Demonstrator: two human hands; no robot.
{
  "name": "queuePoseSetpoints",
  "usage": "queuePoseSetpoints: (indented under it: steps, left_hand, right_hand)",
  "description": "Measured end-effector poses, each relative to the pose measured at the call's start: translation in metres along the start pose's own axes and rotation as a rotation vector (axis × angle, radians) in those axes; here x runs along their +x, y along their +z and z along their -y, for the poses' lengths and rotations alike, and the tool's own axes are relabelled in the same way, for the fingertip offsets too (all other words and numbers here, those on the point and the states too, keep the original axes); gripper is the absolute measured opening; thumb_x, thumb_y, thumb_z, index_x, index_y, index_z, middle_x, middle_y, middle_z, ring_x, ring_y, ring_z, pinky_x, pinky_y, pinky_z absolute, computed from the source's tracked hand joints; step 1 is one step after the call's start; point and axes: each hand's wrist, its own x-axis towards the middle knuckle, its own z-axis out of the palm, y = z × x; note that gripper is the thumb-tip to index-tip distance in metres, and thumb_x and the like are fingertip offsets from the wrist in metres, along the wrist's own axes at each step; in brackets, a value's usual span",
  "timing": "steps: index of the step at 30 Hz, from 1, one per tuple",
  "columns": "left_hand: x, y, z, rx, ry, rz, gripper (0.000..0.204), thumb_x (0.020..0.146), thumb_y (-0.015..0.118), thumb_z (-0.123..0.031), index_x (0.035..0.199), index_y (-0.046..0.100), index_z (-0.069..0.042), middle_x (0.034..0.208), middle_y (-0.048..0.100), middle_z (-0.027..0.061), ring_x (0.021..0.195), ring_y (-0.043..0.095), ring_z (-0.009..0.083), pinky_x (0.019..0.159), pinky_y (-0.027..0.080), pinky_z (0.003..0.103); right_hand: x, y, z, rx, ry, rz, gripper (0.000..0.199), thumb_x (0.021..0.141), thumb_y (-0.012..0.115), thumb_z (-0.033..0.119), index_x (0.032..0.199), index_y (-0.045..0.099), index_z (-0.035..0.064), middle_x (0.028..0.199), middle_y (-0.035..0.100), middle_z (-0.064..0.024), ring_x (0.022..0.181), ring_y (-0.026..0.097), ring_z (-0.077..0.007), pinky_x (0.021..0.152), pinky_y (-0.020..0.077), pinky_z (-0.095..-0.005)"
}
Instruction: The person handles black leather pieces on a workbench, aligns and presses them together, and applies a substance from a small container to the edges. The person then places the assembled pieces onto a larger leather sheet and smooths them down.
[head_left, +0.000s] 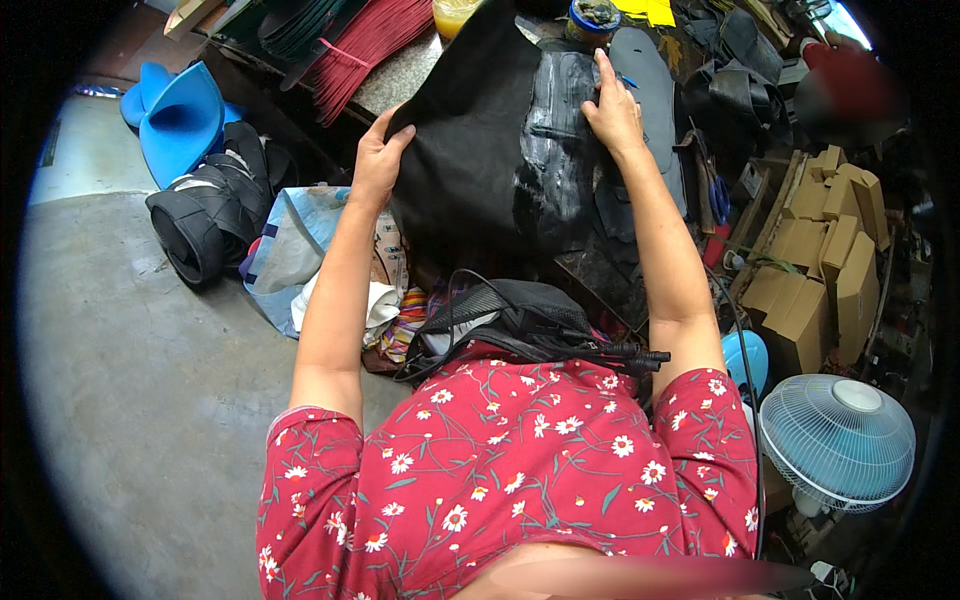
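A large black sheet (450,130), leather-like, is spread in front of me, its left part raised off the work surface. My left hand (378,160) is closed on its left edge, the thumb lying on top. Down the sheet's right side runs a glossy wet-looking strip (555,130) with whitish smears. At the right border of that strip rests my right hand (617,118), index finger stretched away from me and thumb apart; its other fingers are partly hidden. A small blue item shows beside those fingers, too small to name. Just beyond stands an open jar (594,18) with a blue rim.
Red strips (365,55) in a bundle and a tub of yellowish stuff (455,14) lie at the back. Grey cut pieces (645,60) are right of the sheet. Rolled black material (210,215) and blue sheets (182,120) stand left; cardboard boxes (800,260) and a fan (838,440) right.
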Motion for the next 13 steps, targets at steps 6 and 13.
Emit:
queuePoseSetpoints:
  steps: [6,13]
  left_hand:
    - [0.007,0.003,0.000,-0.032,0.006,-0.013,0.035,0.090,0.064,-0.003,0.125,0.062,0.000,0.114,0.067,0.0054,0.103,0.060,0.0130,0.094,0.045,0.026]
    - [0.033,0.006,0.014,0.038,0.084,-0.015,0.039,0.090,0.067,-0.009,0.128,0.062,-0.002,0.116,0.066,0.0071,0.108,0.057,0.0137,0.098,0.042,0.027]
  right_hand:
    - [0.008,0.001,-0.007,0.134,0.049,-0.022,0.096,0.073,0.075,0.014,0.154,0.024,0.0243,0.099,0.066,-0.0084,0.096,0.064,-0.0320,0.087,0.0501,-0.0442]
    - [0.008,-0.022,-0.006,0.434,-0.110,-0.339,0.095,0.071,0.073,0.005,0.154,0.027,0.0170,0.098,0.058,-0.0047,0.088,0.058,-0.0183,0.076,0.0506,-0.0319]
